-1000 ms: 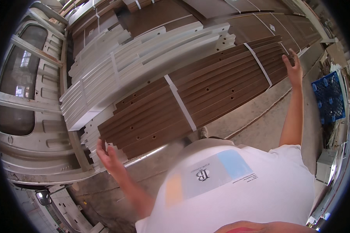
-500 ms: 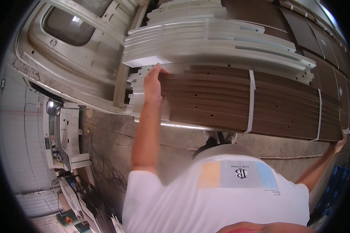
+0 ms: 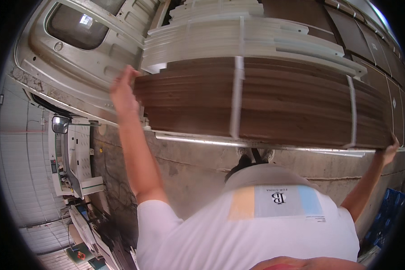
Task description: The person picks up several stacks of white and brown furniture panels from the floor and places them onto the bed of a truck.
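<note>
Left hand (image 3: 123, 92) gripping the left end of a strapped bundle of brown wood-grain panels (image 3: 274, 105), right hand (image 3: 389, 150) under its far right corner. White straps (image 3: 235, 96) wrapped around the bundle. Stack of white panels (image 3: 238, 38) resting just above it, touching. Grey moulded shell with a window opening (image 3: 76, 31) at upper left. Concrete floor (image 3: 198, 171) below, white T-shirt (image 3: 256, 229) nearest the camera.
</note>
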`<action>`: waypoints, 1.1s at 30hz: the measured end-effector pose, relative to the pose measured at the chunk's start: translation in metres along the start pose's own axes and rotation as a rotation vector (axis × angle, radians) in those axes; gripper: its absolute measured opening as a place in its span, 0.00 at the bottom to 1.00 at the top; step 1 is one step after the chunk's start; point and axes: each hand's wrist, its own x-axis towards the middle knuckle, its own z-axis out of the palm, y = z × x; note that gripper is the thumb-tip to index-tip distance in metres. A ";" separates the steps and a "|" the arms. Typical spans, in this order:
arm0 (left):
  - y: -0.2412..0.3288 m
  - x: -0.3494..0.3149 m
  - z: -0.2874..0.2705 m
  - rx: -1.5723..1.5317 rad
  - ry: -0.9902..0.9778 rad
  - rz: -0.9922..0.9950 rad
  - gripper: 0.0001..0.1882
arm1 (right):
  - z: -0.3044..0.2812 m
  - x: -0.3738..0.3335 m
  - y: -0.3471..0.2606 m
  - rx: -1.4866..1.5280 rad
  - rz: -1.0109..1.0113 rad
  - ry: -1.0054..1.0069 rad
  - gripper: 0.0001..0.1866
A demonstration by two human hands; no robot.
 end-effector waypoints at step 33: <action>-0.066 0.142 0.129 0.894 -0.253 0.739 0.34 | 0.102 -0.147 -0.018 0.075 -0.243 -0.131 0.20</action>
